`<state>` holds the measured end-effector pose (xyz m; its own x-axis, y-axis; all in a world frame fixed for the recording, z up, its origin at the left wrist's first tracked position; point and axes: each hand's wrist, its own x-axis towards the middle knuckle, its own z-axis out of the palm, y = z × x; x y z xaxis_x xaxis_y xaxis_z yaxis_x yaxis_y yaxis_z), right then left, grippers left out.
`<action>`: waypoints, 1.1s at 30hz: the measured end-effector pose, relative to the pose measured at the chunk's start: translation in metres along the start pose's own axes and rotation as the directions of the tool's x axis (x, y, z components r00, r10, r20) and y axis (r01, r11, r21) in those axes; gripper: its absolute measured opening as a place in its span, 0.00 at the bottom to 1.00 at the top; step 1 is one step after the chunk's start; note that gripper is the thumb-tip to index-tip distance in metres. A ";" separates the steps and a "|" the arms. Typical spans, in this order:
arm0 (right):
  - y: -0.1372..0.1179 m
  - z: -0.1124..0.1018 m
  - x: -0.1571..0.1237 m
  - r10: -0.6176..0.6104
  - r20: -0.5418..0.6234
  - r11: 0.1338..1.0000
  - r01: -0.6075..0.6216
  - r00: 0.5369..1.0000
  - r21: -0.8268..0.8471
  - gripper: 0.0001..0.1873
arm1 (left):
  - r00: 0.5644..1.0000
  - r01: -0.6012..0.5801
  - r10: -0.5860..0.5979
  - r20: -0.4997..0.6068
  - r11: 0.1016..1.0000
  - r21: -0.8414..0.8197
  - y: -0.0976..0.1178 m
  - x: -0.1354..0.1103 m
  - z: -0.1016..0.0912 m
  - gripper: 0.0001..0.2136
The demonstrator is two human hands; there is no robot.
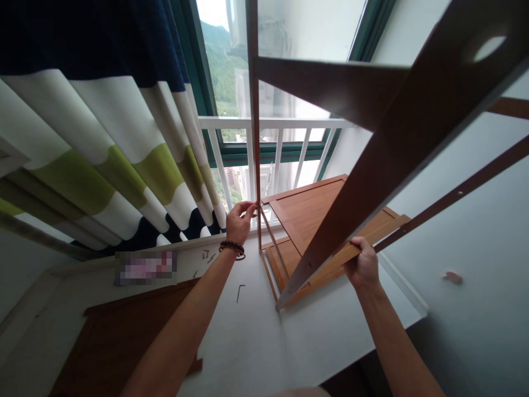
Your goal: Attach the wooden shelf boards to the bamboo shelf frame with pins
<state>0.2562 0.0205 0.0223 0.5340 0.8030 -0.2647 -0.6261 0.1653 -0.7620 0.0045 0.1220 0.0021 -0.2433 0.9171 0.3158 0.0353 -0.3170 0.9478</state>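
A brown wooden shelf frame stands on the white ledge, its near post [372, 160] slanting large across the view. My right hand [362, 267] is closed around the front rail of a slatless shelf board [309, 215], which sits tilted between the posts. At the thin far-left post [255, 138], my left hand [238, 223] has thumb and forefinger pinched against the wood, level with the board's left corner. Whatever is between those fingertips is too small or hidden to make out. Below this board, a lower shelf [275, 256] shows between the legs.
On the white ledge [248, 342] lie a hex key [238, 293], several loose screws [206, 255] and a blurred-out packet [145, 268]. Another brown wooden panel [136, 320] rests at lower left. Behind are a striped curtain [124, 165], white railing [276, 124] and window. A wall stands at right.
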 end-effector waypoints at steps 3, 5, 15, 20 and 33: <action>0.001 -0.001 0.000 -0.010 0.012 1.000 0.010 1.000 -0.003 0.09 | 1.000 0.016 -0.016 -0.003 1.000 0.007 0.002 0.000 -0.001 0.14; 0.001 -0.001 0.000 -0.020 0.018 1.000 0.020 1.000 -0.011 0.09 | 1.000 0.021 -0.021 0.002 1.000 0.009 0.005 -0.001 -0.001 0.14; 0.001 0.001 -0.003 -0.005 0.014 1.000 0.005 1.000 0.000 0.08 | 1.000 -0.004 0.003 0.011 1.000 0.031 0.005 -0.002 -0.001 0.12; 0.002 -0.001 -0.005 0.020 0.044 0.999 -0.019 0.999 -0.030 0.08 | 1.000 -0.022 0.022 0.015 1.000 0.016 -0.002 0.002 0.000 0.12; -0.003 0.014 -0.018 -0.004 0.059 1.000 0.004 0.998 -0.010 0.10 | 0.854 0.504 -0.365 0.371 0.757 -0.416 0.001 0.018 -0.016 0.11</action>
<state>0.2406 0.0130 0.0380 0.5021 0.8345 -0.2269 -0.6179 0.1627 -0.7692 -0.0150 0.1342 0.0077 0.1386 0.9885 -0.0597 -0.4990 0.1218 0.8580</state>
